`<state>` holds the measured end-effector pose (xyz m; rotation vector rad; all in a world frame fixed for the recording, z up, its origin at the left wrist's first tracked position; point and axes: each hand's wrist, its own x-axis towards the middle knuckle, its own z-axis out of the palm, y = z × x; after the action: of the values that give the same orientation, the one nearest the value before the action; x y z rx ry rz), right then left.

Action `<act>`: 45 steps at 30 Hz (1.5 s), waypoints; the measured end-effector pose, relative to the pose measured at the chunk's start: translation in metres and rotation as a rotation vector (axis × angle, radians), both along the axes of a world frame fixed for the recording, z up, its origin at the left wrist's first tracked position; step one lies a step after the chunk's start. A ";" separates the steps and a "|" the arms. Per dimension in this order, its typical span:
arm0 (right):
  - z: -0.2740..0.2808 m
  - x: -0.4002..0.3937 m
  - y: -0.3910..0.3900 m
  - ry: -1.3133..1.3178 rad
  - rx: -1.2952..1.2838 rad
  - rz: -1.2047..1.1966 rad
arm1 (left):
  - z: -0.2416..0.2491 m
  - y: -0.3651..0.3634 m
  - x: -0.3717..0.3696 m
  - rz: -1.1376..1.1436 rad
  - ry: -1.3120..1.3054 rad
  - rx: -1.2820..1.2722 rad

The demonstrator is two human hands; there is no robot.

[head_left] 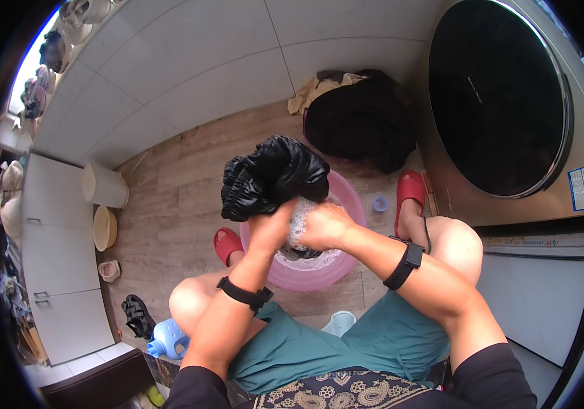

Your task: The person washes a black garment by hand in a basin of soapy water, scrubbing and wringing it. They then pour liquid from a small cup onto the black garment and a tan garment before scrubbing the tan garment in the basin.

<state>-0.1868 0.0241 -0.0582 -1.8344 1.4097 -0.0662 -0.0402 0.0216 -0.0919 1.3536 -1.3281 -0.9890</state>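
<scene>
Above the pink basin (319, 281), both hands' fingers (311, 230) clutch a black garment (275, 174), floor (176, 170) spreading beyond the left rim (245, 234).

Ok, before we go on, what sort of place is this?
Probably a home laundry corner: what looks like a front-loading washing machine on the right, a pink basin of suds on the floor, and a black garment in hand.

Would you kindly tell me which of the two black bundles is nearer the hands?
The shiny black garment, bunched above the pink basin at the left hand and right hand; the matte black heap lies apart, near the wall.
</scene>
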 end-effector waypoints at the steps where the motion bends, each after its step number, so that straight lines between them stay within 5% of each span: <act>1: 0.001 -0.001 -0.005 -0.089 0.022 0.001 | 0.000 -0.003 0.000 0.019 0.081 0.032; 3: 0.003 -0.004 -0.016 -0.264 0.075 -0.004 | 0.006 -0.011 0.004 0.063 0.288 0.130; 5: 0.008 -0.008 -0.021 -0.808 0.257 -0.095 | 0.024 -0.016 0.005 0.120 0.525 0.312; 6: 0.002 -0.008 -0.025 -0.831 0.318 -0.091 | 0.027 -0.020 0.010 0.126 0.596 0.480; 9: -0.012 0.005 -0.005 -0.375 -0.282 -0.158 | 0.016 -0.027 0.023 -0.062 0.843 0.645; 13: -0.009 -0.003 -0.008 -0.746 0.416 -0.129 | 0.037 -0.026 0.029 -0.310 0.803 0.634; 17: -0.003 -0.011 -0.012 -1.276 0.829 -0.250 | 0.072 -0.026 0.047 -0.187 0.625 0.618; 19: 0.009 -0.015 -0.013 -1.535 0.898 -0.309 | 0.073 -0.029 0.060 -0.236 0.732 0.482; 22: 0.039 -0.026 -0.019 -1.899 0.939 -0.059 | 0.039 -0.043 0.095 -0.271 0.876 0.328; 25: 0.050 -0.029 -0.020 -2.061 1.002 0.056 | 0.049 -0.036 0.056 -0.023 0.954 0.350; 29: 0.040 -0.023 -0.009 -2.059 1.081 -0.035 | 0.034 -0.019 0.038 -0.277 1.253 0.342; 30: 0.037 -0.021 -0.006 -2.036 1.109 -0.023 | 0.035 -0.018 0.044 -0.293 1.050 0.280; 33: 0.035 -0.017 0.005 -1.960 1.159 -0.029 | 0.049 -0.030 0.055 -0.603 1.453 0.093; 36: 0.040 -0.018 0.010 -1.889 1.225 -0.038 | 0.065 -0.037 0.064 -0.656 1.429 0.065; 40: 0.013 -0.024 0.007 -1.689 1.382 -0.035 | 0.078 -0.036 0.071 -0.402 1.131 0.201; 45: 0.028 -0.018 0.010 -1.257 1.064 -0.074 | 0.080 -0.033 0.073 -0.424 0.811 0.449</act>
<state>-0.2048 0.0343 -0.0298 -0.5524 0.3894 -0.3543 0.0324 -0.0119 -0.0117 0.7985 -0.7838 -1.9565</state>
